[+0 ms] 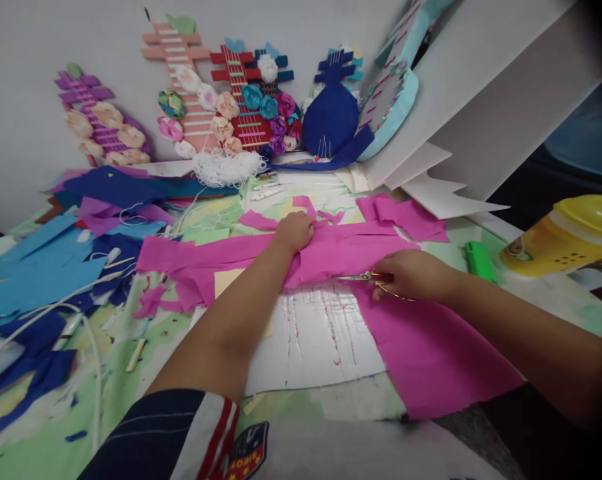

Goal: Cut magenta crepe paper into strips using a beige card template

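Note:
Bright pink crepe paper (431, 360) stretches across the middle and hangs down at the right over the table's near edge. My left hand (295, 232) presses on its upper part, fingers curled; whether it pinches the paper is hidden. In my right hand (408, 277) are gold-handled scissors (357, 277), blades pointing left along the lower edge of the pink strip. Beneath lies a white board (311, 340) with streaks of glue and red marks. A cream piece (227, 283) shows beside my left forearm.
Decorated paper instruments (331, 113) lean on the back wall, with white string (228, 168) before them. Blue paper scraps (41, 267) and a white cable (97, 373) lie left. At right are a green object (479, 261), a yellow container (565, 233) and folded white board (431, 167).

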`<control>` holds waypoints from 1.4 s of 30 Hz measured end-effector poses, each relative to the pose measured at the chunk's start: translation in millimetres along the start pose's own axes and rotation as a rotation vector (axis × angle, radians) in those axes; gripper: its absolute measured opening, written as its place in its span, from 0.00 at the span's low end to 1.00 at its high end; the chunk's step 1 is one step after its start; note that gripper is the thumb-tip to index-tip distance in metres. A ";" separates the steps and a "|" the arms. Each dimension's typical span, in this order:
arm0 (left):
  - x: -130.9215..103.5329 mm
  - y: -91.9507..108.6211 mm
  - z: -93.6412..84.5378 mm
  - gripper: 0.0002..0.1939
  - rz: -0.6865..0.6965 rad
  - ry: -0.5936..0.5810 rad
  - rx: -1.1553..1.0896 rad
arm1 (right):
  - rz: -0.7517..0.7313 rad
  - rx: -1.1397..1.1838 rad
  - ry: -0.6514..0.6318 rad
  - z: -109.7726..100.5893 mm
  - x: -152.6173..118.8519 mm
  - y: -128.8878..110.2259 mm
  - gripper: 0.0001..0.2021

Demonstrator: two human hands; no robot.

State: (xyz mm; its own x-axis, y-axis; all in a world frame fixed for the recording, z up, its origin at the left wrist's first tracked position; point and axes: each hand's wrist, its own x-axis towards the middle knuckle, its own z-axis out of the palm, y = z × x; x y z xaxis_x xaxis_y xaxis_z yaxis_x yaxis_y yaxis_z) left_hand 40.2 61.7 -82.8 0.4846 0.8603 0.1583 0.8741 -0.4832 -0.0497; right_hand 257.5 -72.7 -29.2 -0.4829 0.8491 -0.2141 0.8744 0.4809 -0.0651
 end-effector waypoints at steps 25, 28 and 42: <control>-3.2 0.5 -2.2 0.14 -0.011 0.063 -0.100 | 0.036 -0.097 -0.145 -7.0 -10.2 1.5 0.27; -3.1 0.5 -2.5 0.13 -0.010 0.060 -0.095 | 0.033 -0.109 -0.132 -7.0 -6.7 -0.7 0.27; -1.6 -1.1 -1.7 0.13 -0.007 0.023 -0.079 | -0.010 -0.131 -0.095 -5.9 14.9 -24.5 0.27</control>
State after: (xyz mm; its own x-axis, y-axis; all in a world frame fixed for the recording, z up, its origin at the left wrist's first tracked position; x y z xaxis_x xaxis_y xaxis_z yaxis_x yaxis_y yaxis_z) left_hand 38.4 60.6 -81.3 0.4771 0.8600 0.1809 0.8715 -0.4895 0.0289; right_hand 228.6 -70.6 -25.0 -0.4791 0.8226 -0.3061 0.8530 0.5186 0.0586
